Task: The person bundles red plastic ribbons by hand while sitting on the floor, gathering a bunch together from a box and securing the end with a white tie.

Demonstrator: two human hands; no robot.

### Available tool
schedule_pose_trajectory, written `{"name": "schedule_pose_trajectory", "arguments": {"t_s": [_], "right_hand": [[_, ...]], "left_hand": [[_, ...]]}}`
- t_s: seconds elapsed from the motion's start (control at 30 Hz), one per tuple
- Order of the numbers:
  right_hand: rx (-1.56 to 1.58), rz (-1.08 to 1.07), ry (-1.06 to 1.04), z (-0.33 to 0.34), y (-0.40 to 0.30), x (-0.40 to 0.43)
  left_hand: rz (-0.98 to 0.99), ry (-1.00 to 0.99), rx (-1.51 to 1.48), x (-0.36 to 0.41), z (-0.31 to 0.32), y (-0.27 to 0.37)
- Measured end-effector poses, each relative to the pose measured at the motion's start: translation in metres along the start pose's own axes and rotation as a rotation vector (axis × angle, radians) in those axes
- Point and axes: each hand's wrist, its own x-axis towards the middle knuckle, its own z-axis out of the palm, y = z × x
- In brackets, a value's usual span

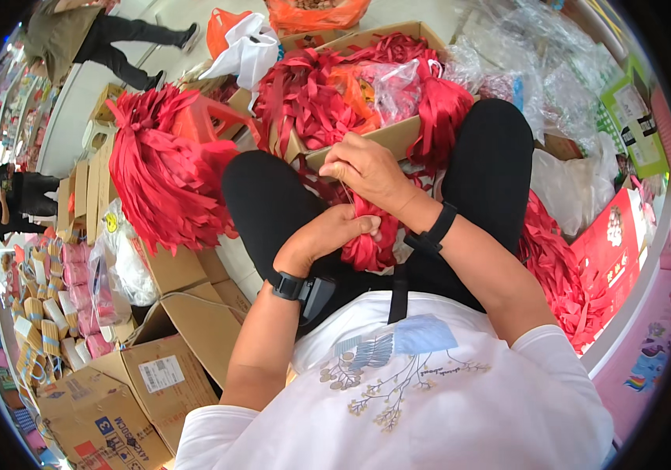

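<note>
Between my knees a bundle of red ribbon strips (368, 252) hangs gathered, with my left hand (335, 232) closed around its upper part. My right hand (365, 170) is just above it, fingers pinched on a thin string (347, 191) that runs down to the bundle. Before me a cardboard box (397, 132) holds many more red ribbons (300, 88), an orange bag and a clear plastic bag (397, 88). A large tied bunch of red ribbons (165, 170) lies left of my left knee. More red ribbons (559, 276) lie to the right of my right thigh.
Cardboard boxes (159, 370) stand at the lower left, near shelves of goods. Crumpled clear plastic (541, 59) and a red printed box (612, 247) are on the right. A white bag (250, 53) lies beyond the left knee. Two people (130, 44) (24, 194) are at the left.
</note>
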Motion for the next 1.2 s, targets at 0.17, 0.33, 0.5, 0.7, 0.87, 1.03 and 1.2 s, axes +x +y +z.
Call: {"name": "schedule_pose_trajectory", "arguments": {"t_s": [0.17,0.33,0.5,0.7,0.87,1.03,1.2], "right_hand": [[0.173,0.163,0.084,0.007,0.029,-0.007],[0.512,0.489,0.083,0.009,0.027,-0.018],[0.328,0.188,0.001,0.024,0.001,-0.027],[0.22,0.086,-0.217,0.038,-0.035,-0.026],[0.17,-0.019,-0.253,0.047,-0.027,-0.031],[-0.021,0.02,-0.373,0.04,-0.01,-0.041],[0.166,0.227,-0.399,0.023,0.017,-0.037]], "left_hand": [[0.089,0.17,-0.043,-0.022,-0.003,0.003],[0.393,0.585,-0.183,-0.034,-0.002,-0.01],[0.51,0.947,-0.374,-0.048,-0.005,-0.016],[0.51,0.982,-0.586,-0.095,-0.026,-0.032],[0.567,1.02,-0.993,-0.12,-0.058,-0.107],[0.524,0.967,-1.206,-0.124,-0.059,-0.125],[0.233,0.995,-1.056,-0.135,-0.048,-0.133]]}}
